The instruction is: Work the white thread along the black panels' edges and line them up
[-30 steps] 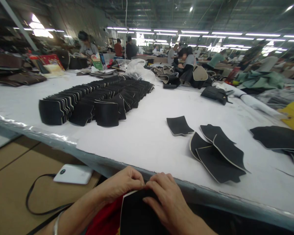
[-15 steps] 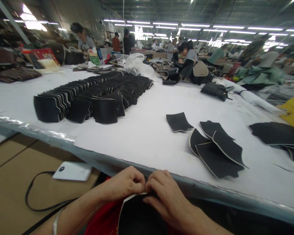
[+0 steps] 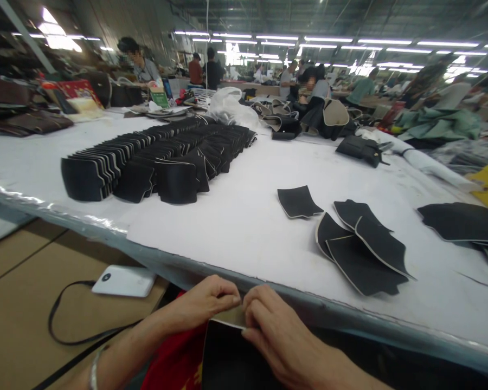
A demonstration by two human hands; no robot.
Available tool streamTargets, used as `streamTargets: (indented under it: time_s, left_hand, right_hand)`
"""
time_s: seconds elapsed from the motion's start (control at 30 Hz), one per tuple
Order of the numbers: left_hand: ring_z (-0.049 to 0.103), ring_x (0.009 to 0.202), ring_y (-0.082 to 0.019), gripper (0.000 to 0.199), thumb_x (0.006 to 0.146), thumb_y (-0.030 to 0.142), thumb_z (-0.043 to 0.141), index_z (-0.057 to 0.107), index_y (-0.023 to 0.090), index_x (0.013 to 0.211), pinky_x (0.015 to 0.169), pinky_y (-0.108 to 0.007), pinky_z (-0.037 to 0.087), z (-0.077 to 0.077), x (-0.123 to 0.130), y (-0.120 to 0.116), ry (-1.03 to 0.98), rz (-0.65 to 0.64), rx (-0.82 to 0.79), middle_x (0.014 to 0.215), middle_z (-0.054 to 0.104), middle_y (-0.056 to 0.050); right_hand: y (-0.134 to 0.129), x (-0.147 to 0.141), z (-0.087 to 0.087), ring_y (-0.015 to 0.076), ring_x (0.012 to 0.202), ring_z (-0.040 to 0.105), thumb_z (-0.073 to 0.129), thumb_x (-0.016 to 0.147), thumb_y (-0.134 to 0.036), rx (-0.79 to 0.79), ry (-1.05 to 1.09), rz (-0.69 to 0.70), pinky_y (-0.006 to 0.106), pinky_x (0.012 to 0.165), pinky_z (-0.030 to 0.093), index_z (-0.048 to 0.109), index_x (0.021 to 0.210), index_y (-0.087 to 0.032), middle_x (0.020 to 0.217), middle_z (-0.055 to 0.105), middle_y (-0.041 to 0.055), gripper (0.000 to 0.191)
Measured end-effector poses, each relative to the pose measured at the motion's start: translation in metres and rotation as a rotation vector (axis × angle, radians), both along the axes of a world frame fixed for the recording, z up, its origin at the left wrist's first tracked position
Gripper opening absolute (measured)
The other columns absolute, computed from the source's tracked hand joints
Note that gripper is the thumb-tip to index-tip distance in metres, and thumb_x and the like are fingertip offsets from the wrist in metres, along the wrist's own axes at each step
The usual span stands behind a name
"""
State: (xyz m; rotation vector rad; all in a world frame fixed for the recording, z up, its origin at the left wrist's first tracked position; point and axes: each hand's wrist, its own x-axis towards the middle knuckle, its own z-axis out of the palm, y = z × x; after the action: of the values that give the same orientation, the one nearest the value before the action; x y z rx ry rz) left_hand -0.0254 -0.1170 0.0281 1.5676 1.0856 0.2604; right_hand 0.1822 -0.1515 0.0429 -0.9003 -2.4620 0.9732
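At the bottom centre, below the table's near edge, a black piece with a pale edge [image 3: 231, 357] hangs over a red cloth. My left hand [image 3: 211, 300] pinches its upper rim from the left, where a beige underside shows. Close beside it, my right hand [image 3: 274, 325] is closed on the same piece, thumb on the black face and fingers behind. Loose black pieces [image 3: 364, 262] overlap on the white table to the right, with a single one [image 3: 299, 202] beside them. Long rows of stacked black pieces [image 3: 177, 181] stand at the left.
A white device with a dark strap [image 3: 124, 281] lies on brown cardboard at lower left. The white-covered table [image 3: 228, 233] holds more black pieces [image 3: 463, 222] at right, a clear plastic bag [image 3: 231, 107] and a black pouch [image 3: 361, 150] farther back. Several people are in the background.
The rim of the held piece has tipped, so more of its beige underside shows between my hands. My fingertips are slightly farther apart. The view has shifted a little.
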Motion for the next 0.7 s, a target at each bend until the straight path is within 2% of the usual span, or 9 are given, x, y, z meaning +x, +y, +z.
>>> streamTargets:
  time_s: [0.1, 0.23, 0.33, 0.5, 0.7]
  left_hand:
    - [0.048, 0.072, -0.014, 0.042, 0.095, 0.043, 0.037, 0.064, 0.016, 0.078, 0.067, -0.023, 0.036, 0.009, -0.008, -0.012, -0.014, 0.012, 0.044, 0.074, 0.056, 0.002]
    - [0.058, 0.085, -0.016, 0.020, 0.090, 0.031, 0.055, 0.070, 0.021, 0.097, 0.075, -0.022, 0.037, 0.012, -0.017, -0.031, 0.107, 0.007, 0.144, 0.091, 0.068, 0.001]
    - [0.061, 0.084, -0.015, 0.019, 0.090, 0.024, 0.054, 0.071, 0.021, 0.096, 0.074, -0.021, 0.038, 0.009, -0.017, -0.036, 0.137, 0.024, 0.177, 0.089, 0.070, 0.001]
    - [0.060, 0.077, -0.014, 0.020, 0.091, 0.025, 0.053, 0.073, 0.021, 0.089, 0.070, -0.020, 0.038, 0.005, -0.015, -0.035, 0.094, 0.049, 0.158, 0.084, 0.069, 0.001]
    - [0.059, 0.077, -0.013, 0.024, 0.094, 0.024, 0.050, 0.072, 0.020, 0.086, 0.069, -0.021, 0.036, 0.002, -0.012, -0.036, 0.124, -0.013, 0.217, 0.080, 0.065, 0.001]
  right_hand:
    - [0.004, 0.004, -0.006, 0.0179, 0.099, 0.049, 0.045, 0.095, -0.009, -0.087, 0.022, -0.048, 0.033, 0.089, 0.044, 0.046, 0.097, -0.021, 0.110, 0.053, 0.0044, 0.012]
    - [0.004, 0.003, -0.019, 0.0191, 0.092, 0.051, 0.044, 0.097, -0.013, -0.114, -0.036, -0.043, 0.035, 0.085, 0.045, 0.048, 0.103, -0.020, 0.104, 0.056, 0.0045, 0.010]
    - [0.005, 0.001, -0.023, 0.0189, 0.089, 0.052, 0.044, 0.098, -0.015, -0.124, -0.044, -0.039, 0.035, 0.083, 0.045, 0.050, 0.102, -0.020, 0.100, 0.057, 0.0039, 0.008]
    - [0.006, 0.000, -0.026, 0.0177, 0.084, 0.052, 0.043, 0.098, -0.016, -0.129, -0.030, -0.073, 0.032, 0.078, 0.044, 0.050, 0.098, -0.020, 0.095, 0.057, 0.0027, 0.007]
    - [0.004, -0.001, -0.031, 0.0163, 0.074, 0.048, 0.042, 0.097, -0.016, -0.101, -0.046, -0.093, 0.030, 0.069, 0.039, 0.046, 0.088, -0.020, 0.085, 0.054, 0.0011, 0.011]
